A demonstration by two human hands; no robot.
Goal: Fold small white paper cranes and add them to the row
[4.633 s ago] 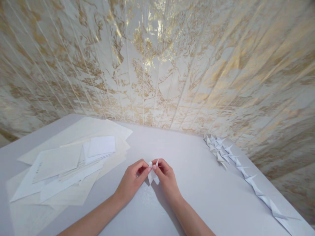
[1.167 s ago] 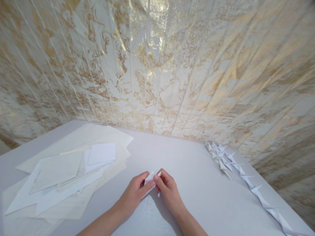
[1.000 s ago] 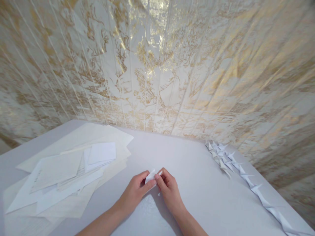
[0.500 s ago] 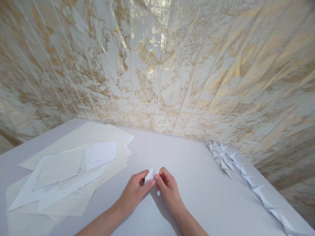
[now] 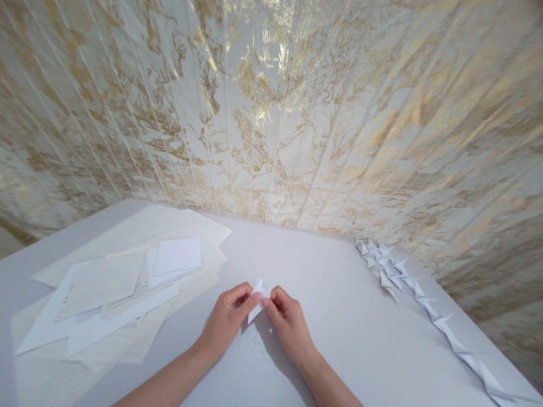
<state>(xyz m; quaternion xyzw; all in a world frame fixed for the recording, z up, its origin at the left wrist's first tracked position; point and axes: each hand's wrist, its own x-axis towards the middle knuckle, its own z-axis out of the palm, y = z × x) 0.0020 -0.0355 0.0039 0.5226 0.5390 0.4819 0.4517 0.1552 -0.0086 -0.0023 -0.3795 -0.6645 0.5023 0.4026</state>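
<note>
Between my hands, just above the white table, is a small piece of folded white paper (image 5: 255, 311) with pointed tips. My left hand (image 5: 229, 315) pinches its left side between thumb and fingers. From the other side my right hand (image 5: 288, 321) grips the paper's right edge, thumb on top. Fingers cover much of the paper, so its full shape is hidden. A tiny white tip shows just below the right fingers.
Loose sheets of paper (image 5: 190, 224) lie overlapped on the left, with smaller cut squares (image 5: 178, 255) on top. Along the right edge of the table (image 5: 339, 339) runs a row of folded paper figures (image 5: 443, 327). A gold-patterned curtain (image 5: 271, 141) hangs behind.
The folded paper has turned in my fingers and now stands more upright and pointed. My left thumb has shifted up along it, while both hands stay close together.
</note>
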